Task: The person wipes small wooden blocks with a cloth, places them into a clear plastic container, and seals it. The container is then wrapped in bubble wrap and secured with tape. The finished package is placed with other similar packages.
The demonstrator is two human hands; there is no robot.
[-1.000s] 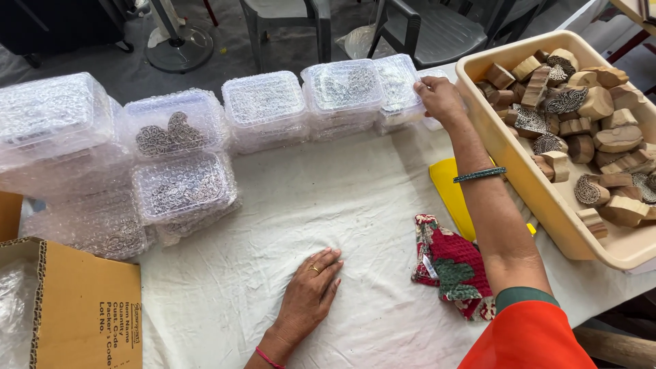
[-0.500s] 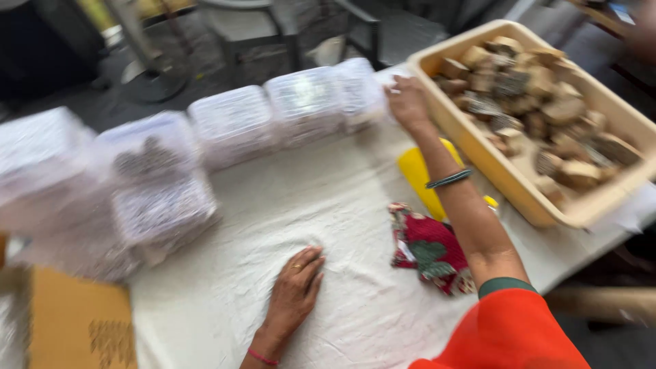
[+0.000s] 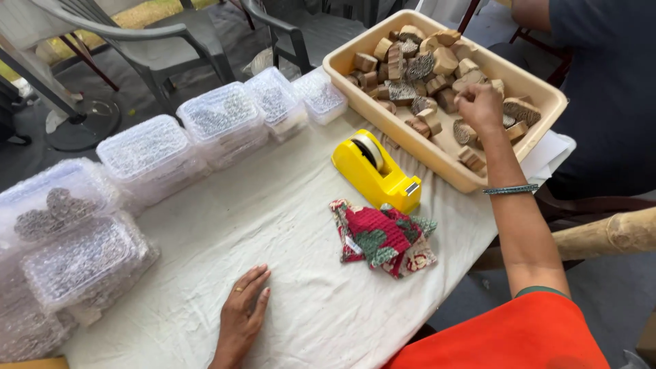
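Overhead, carved wooden blocks (image 3: 437, 68), beige tray (image 3: 540, 102).

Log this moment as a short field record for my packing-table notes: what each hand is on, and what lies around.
right hand: reaching into the beige tray, fingers curled over the wooden blocks; grip unclear
left hand: flat on the white cloth, holding nothing
between the hands: yellow tape dispenser, red patterned fabric
far edge: row of bubble-wrapped packs
nearby: another person's dark sleeve
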